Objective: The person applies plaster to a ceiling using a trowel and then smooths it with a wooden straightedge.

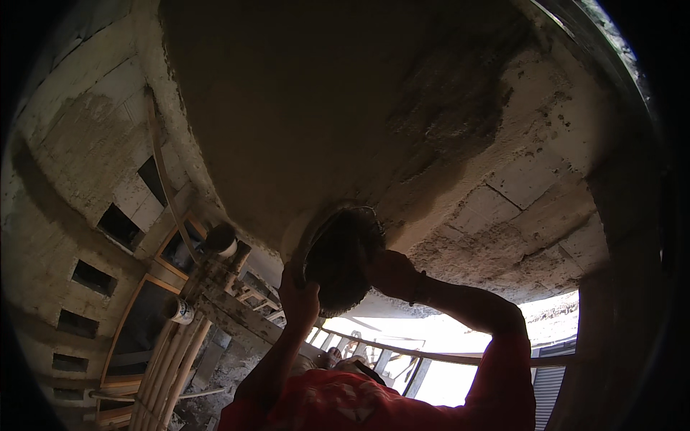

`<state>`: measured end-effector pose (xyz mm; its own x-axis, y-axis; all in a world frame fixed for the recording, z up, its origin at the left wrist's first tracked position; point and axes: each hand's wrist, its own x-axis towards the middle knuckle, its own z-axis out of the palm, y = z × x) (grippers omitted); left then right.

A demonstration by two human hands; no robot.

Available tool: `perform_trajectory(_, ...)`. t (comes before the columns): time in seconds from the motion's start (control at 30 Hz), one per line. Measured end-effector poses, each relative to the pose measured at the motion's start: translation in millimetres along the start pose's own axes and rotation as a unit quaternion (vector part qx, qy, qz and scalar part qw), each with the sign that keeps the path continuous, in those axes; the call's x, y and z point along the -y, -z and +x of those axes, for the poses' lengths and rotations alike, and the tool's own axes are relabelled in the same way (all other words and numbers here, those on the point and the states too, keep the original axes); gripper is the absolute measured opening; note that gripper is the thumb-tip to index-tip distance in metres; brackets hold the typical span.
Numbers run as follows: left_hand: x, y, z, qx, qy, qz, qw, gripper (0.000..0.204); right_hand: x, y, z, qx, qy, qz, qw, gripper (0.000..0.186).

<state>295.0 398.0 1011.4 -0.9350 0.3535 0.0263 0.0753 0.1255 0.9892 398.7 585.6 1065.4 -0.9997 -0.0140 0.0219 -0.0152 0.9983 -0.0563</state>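
A dark, rounded pan (338, 244) with rough, mortar-like material at its edge is held against the lower part of a wet-plastered wall (309, 115). My left hand (300, 294) grips the pan’s left rim, thumb toward me. My right hand (389, 271), with a band at the wrist, reaches to the pan’s right side; its fingertips are lost in shadow. The plaster is dark and smoother at the upper middle, with rougher wet patches to the right above pale, jointed blockwork (528, 179).
At left are bundled bamboo poles (183, 363), two buckets (180, 309) (223, 241), a long leaning strip (162, 165) and a wall with square openings (93, 276). Below, a railing (424, 352) borders a bright drop. My feet show on the platform behind my red shirt.
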Motion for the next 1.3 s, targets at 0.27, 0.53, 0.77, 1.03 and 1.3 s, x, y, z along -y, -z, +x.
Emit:
perform_trajectory(0.27,2,-6,5,-0.013,-0.131,0.041,0.990,0.053,-20,5,-4,0.223,0.013,0.103,0.969,0.034)
perform_trajectory(0.53,-26,-9,23,0.008,-0.086,0.016,0.996,0.066,-33,63,36,-0.138,0.004,-0.299,0.944,0.016)
perform_trajectory(0.77,-43,-7,24,-0.013,-0.120,0.028,0.992,0.066,-47,41,29,-0.074,-0.008,-0.146,0.987,0.014)
perform_trajectory(1.03,-41,-14,3,0.006,-0.149,0.089,0.985,0.063,-47,-29,-5,-0.002,-0.029,0.134,0.991,0.019)
perform_trajectory(1.3,-58,-6,18,-0.010,-0.069,-0.020,0.997,0.059,-39,-6,-14,-0.135,-0.072,0.185,0.971,0.021)
